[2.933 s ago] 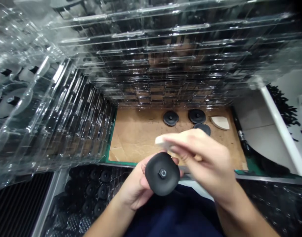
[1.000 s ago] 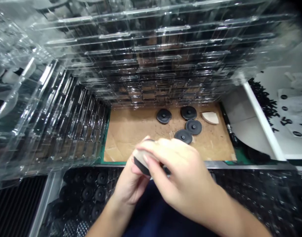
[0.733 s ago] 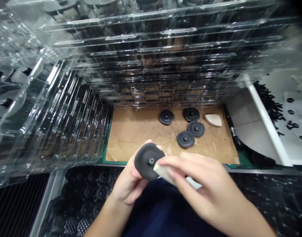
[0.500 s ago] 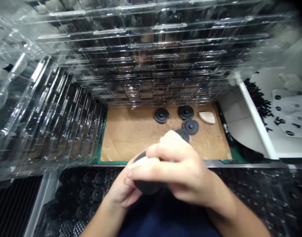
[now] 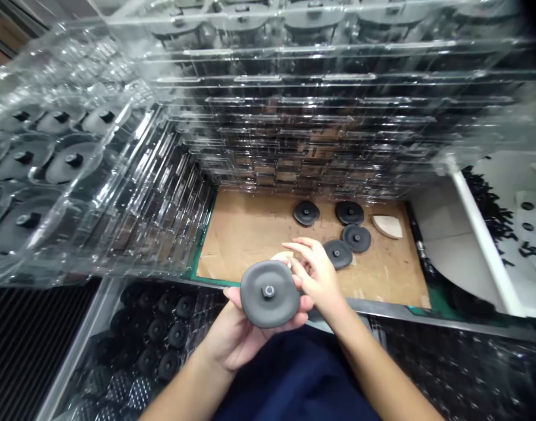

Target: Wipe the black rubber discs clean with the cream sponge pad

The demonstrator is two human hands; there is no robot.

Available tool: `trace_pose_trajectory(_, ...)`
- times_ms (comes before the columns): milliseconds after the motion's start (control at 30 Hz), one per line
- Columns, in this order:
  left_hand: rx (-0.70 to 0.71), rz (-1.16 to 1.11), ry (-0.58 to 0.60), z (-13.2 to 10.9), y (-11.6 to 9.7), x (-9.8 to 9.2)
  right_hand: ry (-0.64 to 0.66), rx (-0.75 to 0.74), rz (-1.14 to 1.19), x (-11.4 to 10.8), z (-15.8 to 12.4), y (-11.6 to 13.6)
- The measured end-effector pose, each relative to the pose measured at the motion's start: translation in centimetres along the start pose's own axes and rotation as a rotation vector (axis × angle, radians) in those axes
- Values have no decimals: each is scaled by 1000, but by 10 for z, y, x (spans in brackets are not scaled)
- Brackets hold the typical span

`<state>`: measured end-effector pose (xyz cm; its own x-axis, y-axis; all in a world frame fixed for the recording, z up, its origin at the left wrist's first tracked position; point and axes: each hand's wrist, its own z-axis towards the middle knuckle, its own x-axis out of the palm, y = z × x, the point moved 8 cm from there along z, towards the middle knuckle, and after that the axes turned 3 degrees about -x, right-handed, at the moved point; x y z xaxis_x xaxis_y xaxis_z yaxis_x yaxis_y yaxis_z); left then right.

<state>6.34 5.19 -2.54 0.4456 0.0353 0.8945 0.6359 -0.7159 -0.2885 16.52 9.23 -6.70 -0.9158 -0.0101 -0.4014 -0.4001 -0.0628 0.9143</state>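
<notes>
A dark grey rounded disc [image 5: 272, 313] with a short stud at its centre faces up in my left hand [image 5: 239, 339], whose fingers grip it from below and at the right edge. Just beyond it, my right hand [image 5: 315, 275] has its fingers spread, close over a cream-coloured piece [image 5: 284, 256] that the disc and fingers partly hide. Whether the fingertips touch that piece I cannot tell. Similar dark discs lie on the brown cardboard [image 5: 241, 228]: one at the back [image 5: 306, 213], others to the right [image 5: 350, 213]. A cream wedge-shaped piece [image 5: 387, 226] lies right of them.
Tall stacks of clear plastic trays [image 5: 294, 128] wall off the back, and more trays [image 5: 75, 193] holding discs stand at the left. At the right is a white-edged bin [image 5: 491, 245] with small black parts. Trays of dark discs [image 5: 156, 330] sit low at the front left.
My right hand has come off the disc, its fingers now spread beside the cream piece. The disc has turned face up in my left hand. The camera view has shifted.
</notes>
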Motion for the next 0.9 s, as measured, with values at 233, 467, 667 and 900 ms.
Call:
trace_pose_trajectory(233,89,235,11,0,6,6,-41,-37,77,-34,-23,22)
trace_pose_trajectory(467,570,1222,-3,-5,-5,20,-234,-25,-56,-62,-69,12)
trace_pose_trajectory(667,684,1342,29,-8,-6,30,-181,-419,-249,-76,-78,48)
trace_pose_trajectory(900,371,1089,-223,-1,-9,-1,-57,-522,-225,-74,-61,56)
